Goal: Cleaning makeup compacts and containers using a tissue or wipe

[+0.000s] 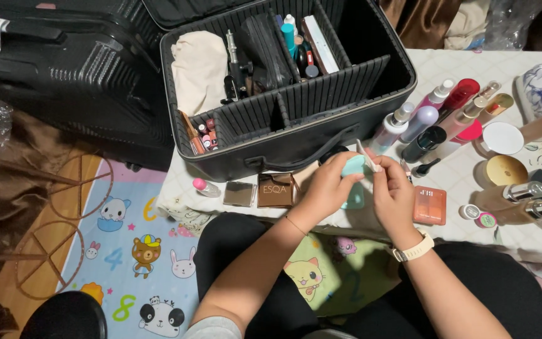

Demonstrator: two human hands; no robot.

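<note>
My left hand [326, 189] is shut on a small mint-green compact [352, 166], held just in front of the black makeup case [371, 103]. My right hand [393, 196], with a cream watch on the wrist, pinches a small white piece [368, 155] against the compact's upper right edge. Under my hands a second mint-green piece [354, 199] lies on the white cloth. The makeup case stands open, with dividers, a cream pouch [199, 68], brushes and tubes inside.
Several bottles [423, 122] and jars lie right of the case, with a gold-lidded jar [504, 169] and an orange palette [430, 205]. Brown [275, 190] and mirrored [239, 194] compacts lie left of my hands. A black suitcase [76, 75] stands far left.
</note>
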